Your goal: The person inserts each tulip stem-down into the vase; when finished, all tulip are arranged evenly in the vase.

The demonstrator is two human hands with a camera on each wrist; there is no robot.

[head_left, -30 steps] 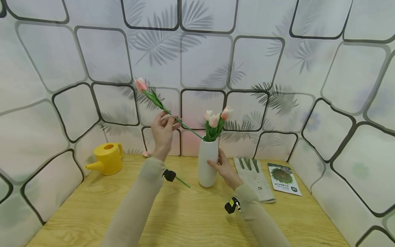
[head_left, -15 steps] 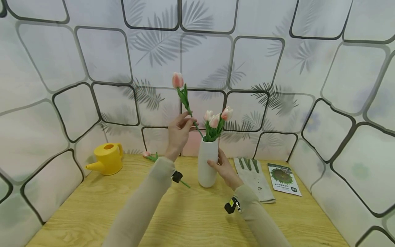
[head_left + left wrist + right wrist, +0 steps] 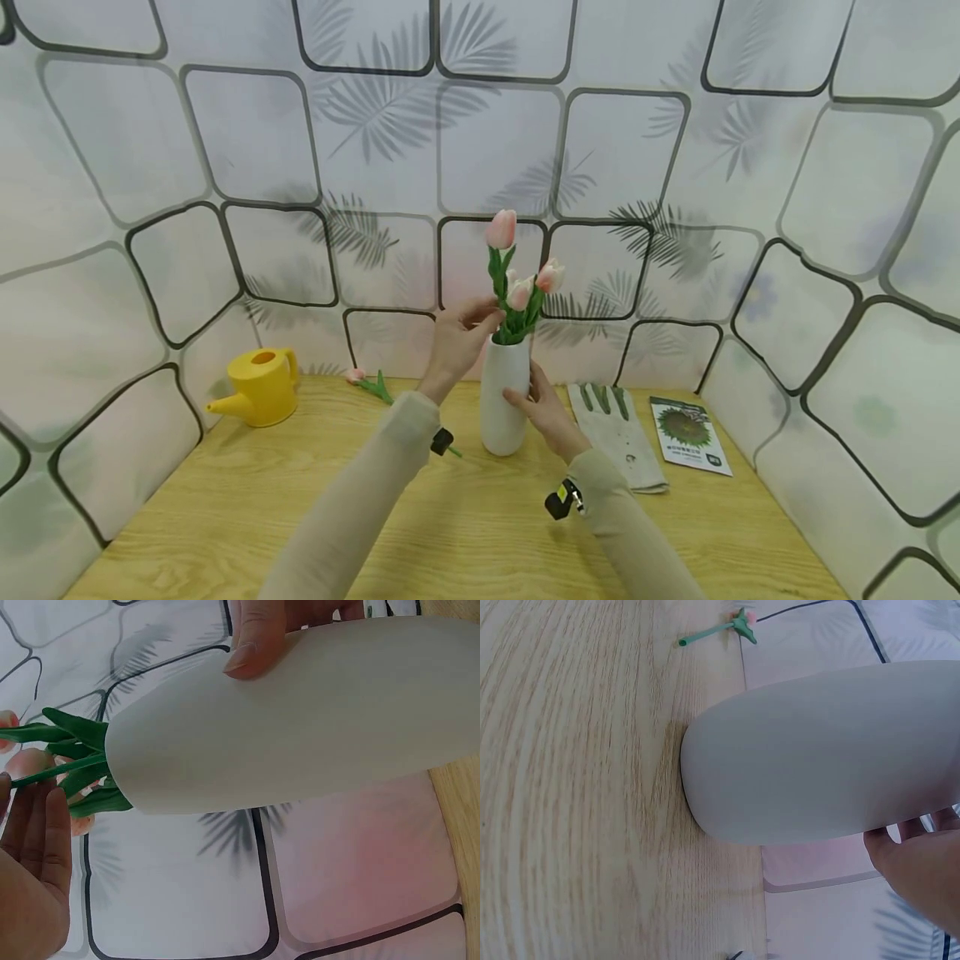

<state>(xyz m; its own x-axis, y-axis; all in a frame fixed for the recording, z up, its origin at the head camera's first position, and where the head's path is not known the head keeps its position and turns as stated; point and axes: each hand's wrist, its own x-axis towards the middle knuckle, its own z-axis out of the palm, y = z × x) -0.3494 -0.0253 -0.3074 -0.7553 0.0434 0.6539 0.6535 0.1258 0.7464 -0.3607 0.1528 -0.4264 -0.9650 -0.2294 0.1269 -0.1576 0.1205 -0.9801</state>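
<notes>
A white vase (image 3: 504, 408) stands upright on the wooden table, with several pink-white tulips (image 3: 520, 295) in its mouth. My left hand (image 3: 457, 343) is at the left of the vase's mouth, pinching the green stem (image 3: 64, 771) of a taller pink tulip (image 3: 501, 230). That stem runs down into the vase, and its lower end is hidden inside. My right hand (image 3: 552, 417) grips the vase's right side, thumb across the front. In the right wrist view, the vase's base (image 3: 705, 776) rests on the wood, and fingers (image 3: 900, 851) show along its side.
Another tulip (image 3: 378, 387) lies on the table (image 3: 480, 533), partly behind the left forearm. A yellow watering can (image 3: 262, 390) stands at the back left. To the right lie a grey-green glove (image 3: 622, 442) and a sunflower seed packet (image 3: 690, 436). Patterned curtains rise behind.
My left hand has moved right and down towards the vase. Its tulip has swung from leaning far left to nearly upright and sits lower in the vase. The right hand stays put.
</notes>
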